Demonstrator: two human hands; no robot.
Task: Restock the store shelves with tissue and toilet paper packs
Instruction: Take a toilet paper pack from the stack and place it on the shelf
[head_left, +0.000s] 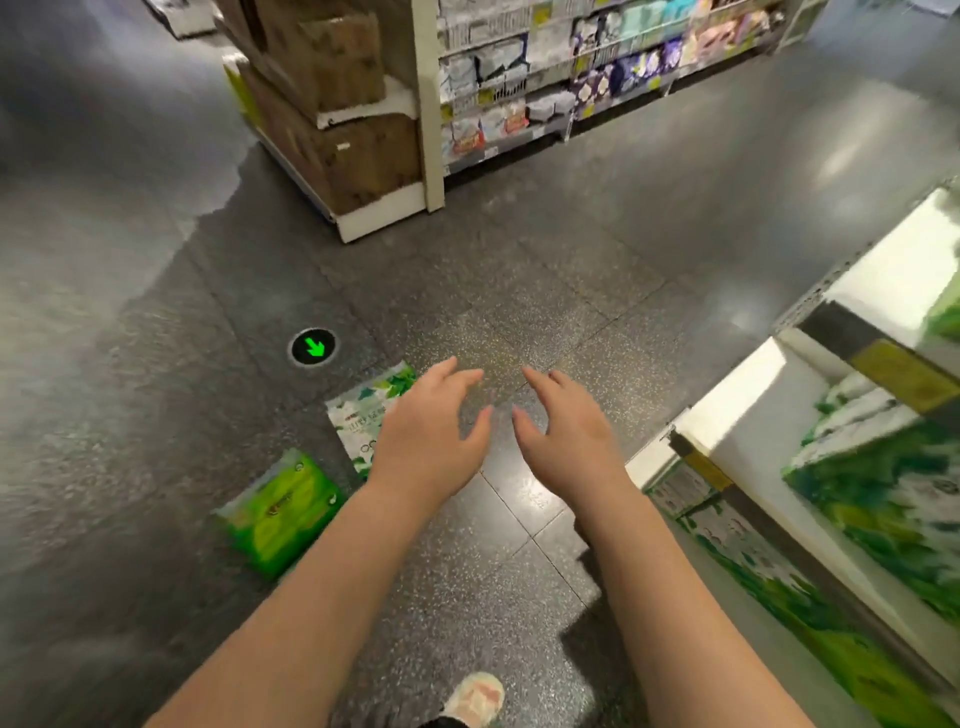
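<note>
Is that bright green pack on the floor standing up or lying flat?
Lying flat: the bright green pack rests broad face up on the floor.

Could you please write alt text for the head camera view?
Both hands, left hand and right hand, reach forward empty and open over a dark store floor. A green pack and a white leaf-print pack lie left; stocked shelves stand right.
</note>
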